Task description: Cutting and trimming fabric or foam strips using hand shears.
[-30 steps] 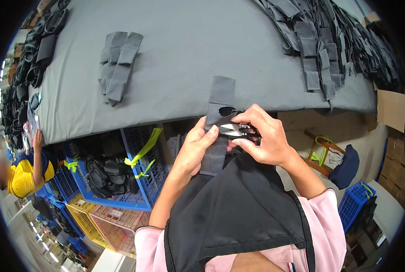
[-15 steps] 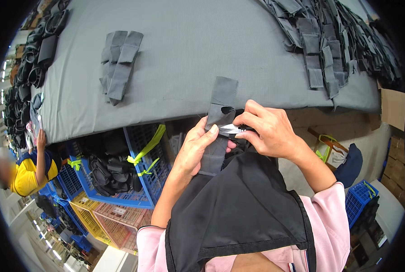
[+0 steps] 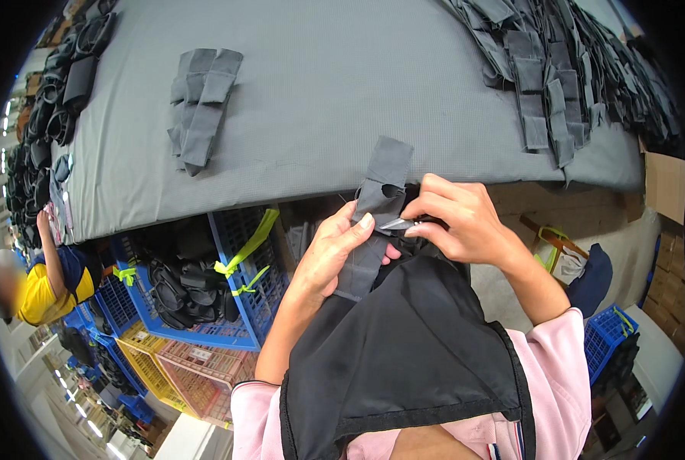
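A dark grey fabric strip (image 3: 389,159) is pinched in my left hand (image 3: 335,251), with the thumb on top of it. Its far end lies over the table's near edge, and its lower part hangs toward my black apron. A dark gap shows in the strip just beyond my thumb. My right hand (image 3: 453,218) is closed on small metal thread snips (image 3: 396,225), their blades against the strip beside my left thumb. The snips' grip is mostly hidden by my fingers.
A grey cloth-covered table (image 3: 304,84) spreads ahead. Folded fabric strips (image 3: 203,107) lie at its left, and a large pile of strips (image 3: 545,84) at its right. Blue crates (image 3: 231,330) with black items stand below its edge. A person in yellow (image 3: 44,291) is at far left.
The snips' blades have come closer together at the strip. The strip's far end has tilted slightly right. The person at left has moved an arm.
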Demonstrator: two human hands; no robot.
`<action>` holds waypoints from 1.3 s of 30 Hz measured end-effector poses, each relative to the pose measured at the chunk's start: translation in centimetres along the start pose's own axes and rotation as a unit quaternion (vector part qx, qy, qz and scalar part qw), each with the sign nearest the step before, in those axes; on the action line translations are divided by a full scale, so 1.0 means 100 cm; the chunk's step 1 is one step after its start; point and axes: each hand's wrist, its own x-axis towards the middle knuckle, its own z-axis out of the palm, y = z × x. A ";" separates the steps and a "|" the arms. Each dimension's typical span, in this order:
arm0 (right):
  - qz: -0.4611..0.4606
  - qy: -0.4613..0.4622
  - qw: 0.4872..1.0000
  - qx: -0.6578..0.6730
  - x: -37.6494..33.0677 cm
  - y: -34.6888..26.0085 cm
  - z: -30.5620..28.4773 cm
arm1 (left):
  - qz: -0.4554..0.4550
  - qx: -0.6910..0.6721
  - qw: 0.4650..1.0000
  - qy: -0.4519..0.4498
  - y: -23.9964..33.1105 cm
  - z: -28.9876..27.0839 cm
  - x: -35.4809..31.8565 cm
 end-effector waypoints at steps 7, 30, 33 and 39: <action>0.138 0.106 0.977 0.119 0.001 -0.005 0.029 | 0.020 0.075 0.997 0.029 -0.005 0.004 -0.001; 0.102 0.105 0.982 0.117 0.003 -0.012 0.028 | 0.037 0.171 0.984 0.021 0.002 0.007 -0.006; 0.108 0.111 0.981 0.117 0.002 -0.013 0.029 | 0.054 0.178 0.982 0.019 0.003 0.009 -0.008; 0.084 0.075 0.992 0.054 0.000 -0.014 0.025 | 0.033 0.179 0.983 0.020 -0.001 0.004 -0.008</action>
